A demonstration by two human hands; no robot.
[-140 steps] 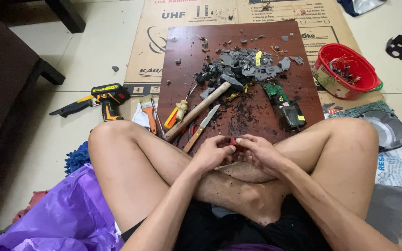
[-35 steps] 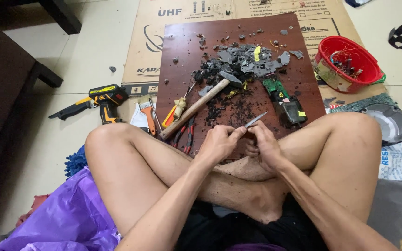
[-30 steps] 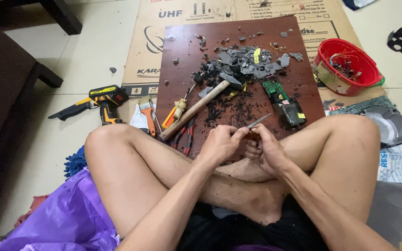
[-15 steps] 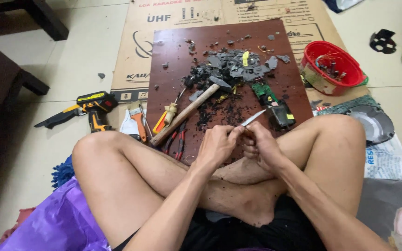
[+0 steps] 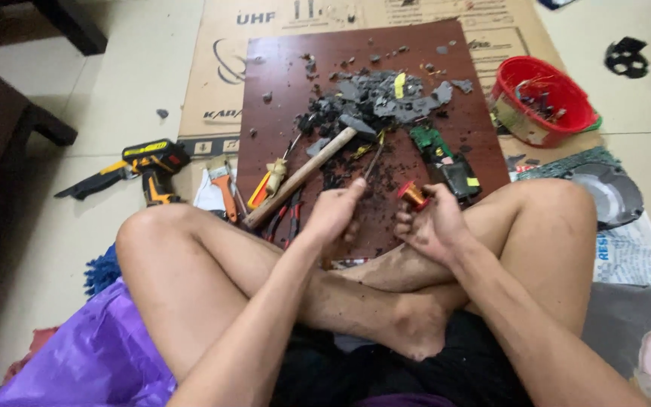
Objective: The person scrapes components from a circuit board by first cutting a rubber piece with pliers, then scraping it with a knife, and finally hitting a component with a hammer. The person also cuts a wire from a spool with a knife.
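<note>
Setting: pale tiled floor, a person sitting cross-legged on it; a flattened cardboard sheet lies ahead, with a dark reddish-brown board on top
Left hand: the left hand is closed around a slim metal-bladed tool; the blade points away over the board
Right hand: the right hand pinches a small copper-coloured coil at its fingertips, held just above the board's near edge, apart from the left hand
Board: a heap of grey broken fragments at the far middle; a wooden-handled hammer lies slantwise, its head touching the heap; a green circuit board lies to the right of it
Left of board: a yellow-and-black power drill and an orange-handled brush on the floor
Right of board: a red plastic bowl holding small parts
Near foreground: purple plastic sheeting beside the left thigh
</note>
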